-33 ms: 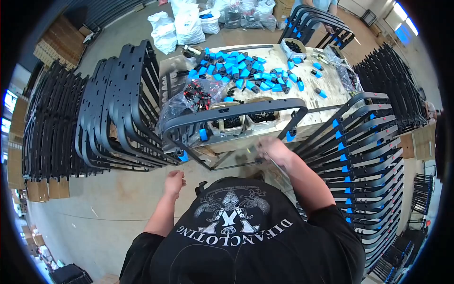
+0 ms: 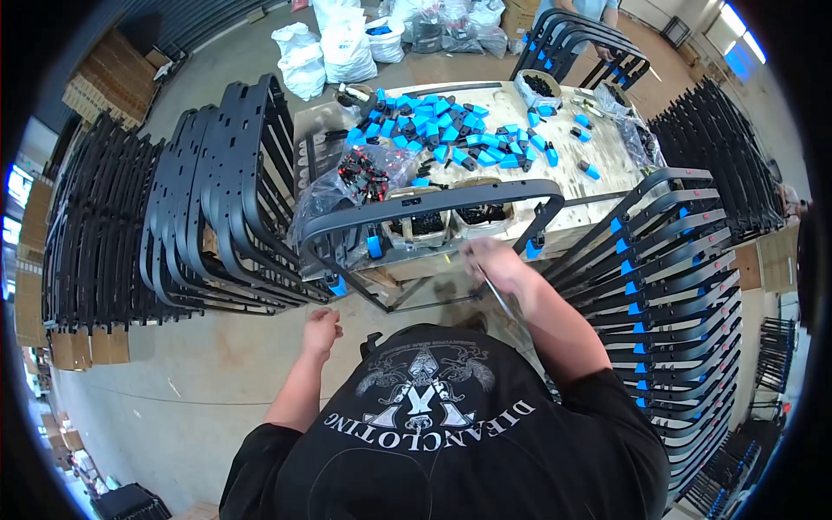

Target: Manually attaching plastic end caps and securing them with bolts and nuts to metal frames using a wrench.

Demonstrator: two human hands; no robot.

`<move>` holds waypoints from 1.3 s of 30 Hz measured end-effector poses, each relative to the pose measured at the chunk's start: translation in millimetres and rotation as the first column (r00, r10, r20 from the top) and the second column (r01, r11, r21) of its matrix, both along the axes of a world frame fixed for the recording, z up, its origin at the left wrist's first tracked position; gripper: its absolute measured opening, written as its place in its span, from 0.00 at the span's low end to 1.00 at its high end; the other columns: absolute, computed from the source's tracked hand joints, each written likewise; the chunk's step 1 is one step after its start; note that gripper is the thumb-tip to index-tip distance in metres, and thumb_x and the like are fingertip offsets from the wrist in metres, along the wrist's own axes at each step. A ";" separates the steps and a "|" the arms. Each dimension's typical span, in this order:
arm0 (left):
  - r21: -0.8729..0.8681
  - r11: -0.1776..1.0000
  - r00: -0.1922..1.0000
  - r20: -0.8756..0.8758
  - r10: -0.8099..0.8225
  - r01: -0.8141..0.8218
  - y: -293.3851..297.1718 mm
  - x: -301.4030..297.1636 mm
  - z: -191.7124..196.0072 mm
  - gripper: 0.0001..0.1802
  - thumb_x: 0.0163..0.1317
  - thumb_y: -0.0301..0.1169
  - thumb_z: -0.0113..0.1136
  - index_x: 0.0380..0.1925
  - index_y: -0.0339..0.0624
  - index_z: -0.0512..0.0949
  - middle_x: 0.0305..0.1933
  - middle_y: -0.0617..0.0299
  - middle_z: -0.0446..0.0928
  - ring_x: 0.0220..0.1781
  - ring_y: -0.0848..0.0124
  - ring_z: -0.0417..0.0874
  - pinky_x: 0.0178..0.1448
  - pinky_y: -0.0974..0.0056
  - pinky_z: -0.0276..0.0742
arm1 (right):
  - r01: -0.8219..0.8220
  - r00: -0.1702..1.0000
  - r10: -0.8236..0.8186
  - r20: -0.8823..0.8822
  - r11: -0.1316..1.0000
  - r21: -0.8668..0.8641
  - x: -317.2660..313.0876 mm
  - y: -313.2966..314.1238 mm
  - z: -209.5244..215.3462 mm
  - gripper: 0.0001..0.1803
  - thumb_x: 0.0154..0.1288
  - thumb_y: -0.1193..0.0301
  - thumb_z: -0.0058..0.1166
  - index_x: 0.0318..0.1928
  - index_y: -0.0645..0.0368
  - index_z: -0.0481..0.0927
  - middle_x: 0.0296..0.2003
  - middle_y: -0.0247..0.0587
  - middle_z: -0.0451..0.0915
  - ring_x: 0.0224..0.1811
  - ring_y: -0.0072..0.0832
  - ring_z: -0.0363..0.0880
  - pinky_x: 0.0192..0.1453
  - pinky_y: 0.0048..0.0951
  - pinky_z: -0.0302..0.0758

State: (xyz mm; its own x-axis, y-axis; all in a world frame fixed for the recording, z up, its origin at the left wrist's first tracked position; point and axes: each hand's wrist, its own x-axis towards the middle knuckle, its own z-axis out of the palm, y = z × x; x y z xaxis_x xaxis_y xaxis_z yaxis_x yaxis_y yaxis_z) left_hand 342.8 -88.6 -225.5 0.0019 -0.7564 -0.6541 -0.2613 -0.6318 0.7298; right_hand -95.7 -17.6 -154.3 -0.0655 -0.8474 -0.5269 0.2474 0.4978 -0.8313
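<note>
My right hand [image 2: 494, 263] is closed around a thin metal rod-like tool [image 2: 497, 295], whose shaft runs back beside my forearm; its exact kind is unclear. A small yellow bit shows just left of those fingers. The hand is in front of the table, behind the top bar of a black metal frame [image 2: 433, 201] as seen from above. This bent frame stands upright against the table edge, with blue corner pieces [image 2: 374, 246] on it. My left hand [image 2: 322, 331] hangs low at the left, fingers curled, with nothing visible in it, just below a blue foot [image 2: 337, 285] of the frame.
Blue plastic caps [image 2: 446, 121] lie heaped on the table [image 2: 568, 186]. Tubs of black parts [image 2: 482, 217] and a plastic bag of red and black parts [image 2: 364, 173] sit near its front. Black frames are stacked left [image 2: 217, 191] and right [image 2: 676, 286]. A person [image 2: 598, 17] stands at the far right.
My right hand has moved slightly up and left, and the rod's shaft now shows more clearly. My left hand stays nearly where it was.
</note>
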 end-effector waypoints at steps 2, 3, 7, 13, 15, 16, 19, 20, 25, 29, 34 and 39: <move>-0.104 0.994 0.999 -0.035 -0.021 0.017 -7.8 -8.5 2.9 0.16 0.66 0.31 0.61 0.51 0.36 0.76 0.36 0.61 0.79 0.28 0.72 0.80 0.34 0.63 0.81 | 0.136 0.980 -0.132 0.151 0.990 -0.022 15.3 -40.4 24.8 0.18 0.67 0.80 0.55 0.57 0.61 0.75 0.39 0.38 0.76 0.35 0.26 0.78 0.33 0.29 0.77; -0.106 0.994 0.999 -0.034 -0.024 0.020 -11.1 -12.3 3.4 0.16 0.66 0.31 0.61 0.51 0.36 0.76 0.36 0.61 0.79 0.28 0.72 0.80 0.34 0.63 0.81 | 0.190 0.960 -0.191 0.206 0.981 0.023 22.3 -52.6 36.1 0.19 0.68 0.78 0.56 0.59 0.60 0.75 0.40 0.38 0.76 0.38 0.27 0.79 0.36 0.31 0.79; -0.355 0.918 0.959 0.270 -0.083 0.180 -20.8 -51.3 27.9 0.16 0.60 0.33 0.67 0.42 0.34 0.78 0.38 0.58 0.84 0.38 0.65 0.84 0.46 0.62 0.78 | 0.238 0.957 -0.220 -0.190 0.968 0.076 35.2 -58.7 10.1 0.25 0.69 0.70 0.59 0.65 0.55 0.71 0.43 0.36 0.78 0.43 0.28 0.80 0.39 0.35 0.82; -0.383 0.844 0.849 0.507 -0.147 0.375 -23.3 -47.6 18.2 0.20 0.60 0.38 0.67 0.43 0.33 0.77 0.42 0.45 0.83 0.44 0.50 0.85 0.53 0.52 0.78 | 0.410 0.912 -0.406 -0.054 0.904 0.124 45.5 53.4 -54.2 0.22 0.69 0.71 0.59 0.61 0.61 0.71 0.40 0.38 0.79 0.34 0.28 0.80 0.31 0.30 0.78; -0.428 0.826 0.857 0.501 -0.120 0.366 -28.2 -48.7 14.1 0.21 0.61 0.40 0.67 0.46 0.34 0.77 0.42 0.46 0.84 0.45 0.49 0.85 0.53 0.52 0.78 | 0.424 0.901 -0.433 -0.003 0.881 0.207 18.2 98.8 -77.9 0.22 0.69 0.70 0.61 0.59 0.62 0.72 0.36 0.38 0.79 0.30 0.28 0.80 0.28 0.31 0.77; -0.478 0.802 0.862 0.498 -0.089 0.359 -31.6 -51.4 12.6 0.23 0.62 0.42 0.66 0.48 0.35 0.77 0.42 0.46 0.85 0.46 0.49 0.86 0.53 0.52 0.79 | 0.446 0.892 -0.452 -0.023 0.868 0.218 4.8 115.1 -85.0 0.21 0.68 0.70 0.61 0.58 0.63 0.73 0.33 0.37 0.79 0.27 0.28 0.79 0.27 0.30 0.76; -0.473 0.818 0.882 0.464 -0.082 0.326 -38.0 -70.0 27.2 0.27 0.63 0.44 0.66 0.49 0.29 0.76 0.47 0.37 0.83 0.51 0.42 0.84 0.56 0.48 0.78 | 0.643 0.646 -0.475 -0.598 0.760 0.092 -42.8 129.6 -104.8 0.18 0.62 0.67 0.65 0.49 0.63 0.79 0.33 0.38 0.80 0.27 0.25 0.78 0.27 0.30 0.75; -0.491 0.817 0.891 0.449 -0.061 0.303 -41.5 -84.8 26.9 0.26 0.63 0.43 0.66 0.46 0.27 0.76 0.48 0.33 0.82 0.51 0.41 0.84 0.56 0.46 0.77 | 0.653 0.434 -0.466 -0.771 0.752 -0.087 -67.4 141.4 -123.8 0.20 0.61 0.66 0.66 0.49 0.64 0.80 0.34 0.37 0.81 0.30 0.26 0.80 0.32 0.32 0.78; -0.416 0.862 0.801 0.598 0.019 0.290 -46.0 -69.2 22.1 0.38 0.62 0.48 0.67 0.58 0.21 0.73 0.50 0.32 0.82 0.54 0.42 0.84 0.57 0.50 0.79 | 0.412 0.481 -0.161 -0.862 0.909 0.061 -74.3 48.1 -40.1 0.40 0.53 0.51 0.71 0.59 0.67 0.76 0.48 0.57 0.84 0.53 0.47 0.84 0.58 0.41 0.77; -0.421 0.885 0.897 0.441 0.010 0.198 -52.2 -85.8 12.3 0.38 0.62 0.46 0.68 0.58 0.19 0.72 0.50 0.35 0.82 0.53 0.47 0.86 0.56 0.55 0.80 | 0.532 0.410 -0.333 -0.849 0.844 -0.073 -96.9 46.1 -58.8 0.38 0.57 0.51 0.67 0.60 0.67 0.76 0.49 0.61 0.85 0.55 0.49 0.84 0.59 0.40 0.77; -0.452 0.866 0.886 0.463 0.024 0.213 -62.0 -74.9 -3.5 0.34 0.60 0.39 0.68 0.59 0.23 0.72 0.45 0.43 0.85 0.49 0.57 0.87 0.53 0.56 0.80 | 0.164 0.410 0.161 -0.898 0.955 0.247 -123.9 32.0 -3.0 0.21 0.59 0.58 0.60 0.34 0.68 0.84 0.35 0.62 0.86 0.45 0.52 0.87 0.52 0.43 0.80; -0.332 0.862 0.844 0.505 -0.181 0.383 -65.6 -56.8 -0.8 0.27 0.59 0.39 0.67 0.53 0.31 0.78 0.43 0.45 0.86 0.47 0.52 0.88 0.51 0.53 0.80 | -0.006 0.566 0.530 -0.631 0.768 0.640 -121.0 22.7 32.4 0.25 0.56 0.59 0.58 0.38 0.74 0.85 0.39 0.70 0.83 0.48 0.56 0.85 0.54 0.47 0.80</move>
State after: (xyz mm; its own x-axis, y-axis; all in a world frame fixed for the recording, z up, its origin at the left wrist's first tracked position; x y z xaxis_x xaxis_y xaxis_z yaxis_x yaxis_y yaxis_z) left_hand 286.0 -154.2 -226.3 -0.0430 -0.9621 -0.2692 -0.7365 -0.1516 0.6592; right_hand -216.7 5.1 -121.8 -0.4660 -0.4973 -0.7318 -0.5486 0.8113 -0.2020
